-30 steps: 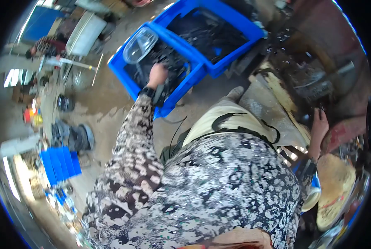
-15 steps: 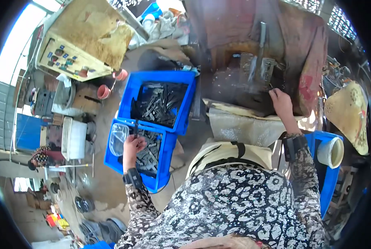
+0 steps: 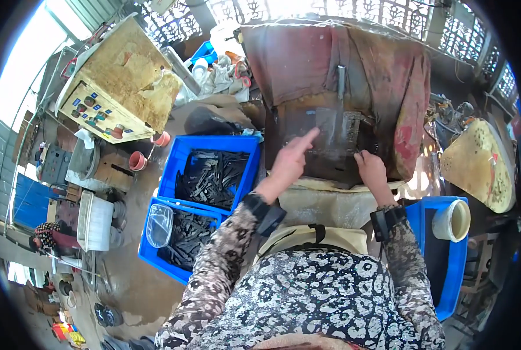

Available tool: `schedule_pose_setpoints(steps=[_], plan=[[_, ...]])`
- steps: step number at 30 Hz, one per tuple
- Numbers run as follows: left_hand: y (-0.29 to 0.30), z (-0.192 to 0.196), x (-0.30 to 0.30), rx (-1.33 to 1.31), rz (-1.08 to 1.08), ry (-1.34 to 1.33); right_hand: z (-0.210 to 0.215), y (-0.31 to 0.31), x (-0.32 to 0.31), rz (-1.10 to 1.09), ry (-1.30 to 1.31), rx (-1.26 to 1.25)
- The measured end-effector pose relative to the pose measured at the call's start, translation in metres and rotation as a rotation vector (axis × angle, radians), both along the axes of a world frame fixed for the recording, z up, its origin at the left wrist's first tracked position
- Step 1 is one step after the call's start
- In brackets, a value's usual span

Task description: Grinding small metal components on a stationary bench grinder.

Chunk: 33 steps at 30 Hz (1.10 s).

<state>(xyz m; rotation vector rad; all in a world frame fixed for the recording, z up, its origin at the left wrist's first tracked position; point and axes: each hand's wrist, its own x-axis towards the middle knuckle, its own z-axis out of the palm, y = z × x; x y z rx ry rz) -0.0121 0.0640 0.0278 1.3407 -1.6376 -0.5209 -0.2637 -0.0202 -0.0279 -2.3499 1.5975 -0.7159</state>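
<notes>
My left hand (image 3: 289,163) reaches over the front of a wet, dark work recess (image 3: 295,125), its index finger stretched forward and its other fingers curled. What those fingers hold, if anything, does not show against the dark background. To its right my right hand (image 3: 373,171) is closed in a pinch at the recess's front right part. The thing between those fingertips is too small and dark to make out. Just beyond the hands are a ridged grey block (image 3: 350,129) and an upright metal pipe (image 3: 341,81). Stained reddish cloth (image 3: 295,64) drapes the back and right side.
On the left, two blue bins (image 3: 166,166) hold dark narrow strips (image 3: 213,181); a clear plastic tub (image 3: 159,225) sits in the nearer one. A blue container (image 3: 451,286) with a cream bucket (image 3: 451,220) stands right. A yellowed control box (image 3: 120,81) is far left; another person (image 3: 49,234) is beyond.
My left hand has swung from above the nearer blue bin, where it held a dark strip, rightward to the recess. My right hand stays pinched there. The whole view has shifted.
</notes>
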Motion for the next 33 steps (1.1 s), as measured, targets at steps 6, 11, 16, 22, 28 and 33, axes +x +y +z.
schedule_pose_setpoints(steps=[6,11,16,22,28,33], plan=[[-0.031,-0.05,-0.016,-0.017,0.028,-0.433,0.008,0.004,0.003,-0.047,0.006,0.025],[-0.031,-0.064,-0.011,0.154,0.139,-0.394,0.009,0.006,0.003,-0.033,0.014,0.006],[-0.032,-0.06,-0.013,0.211,0.152,-0.423,0.009,0.007,0.003,-0.063,0.049,0.031],[-0.029,-0.052,-0.015,0.273,0.161,-0.435,0.006,0.006,0.003,-0.063,0.098,-0.003],[-0.029,-0.054,-0.017,0.223,0.223,-0.456,0.001,0.004,0.001,-0.06,0.108,-0.036],[-0.03,-0.056,-0.018,0.178,0.257,-0.445,0.001,0.004,0.002,-0.076,0.048,-0.014]])
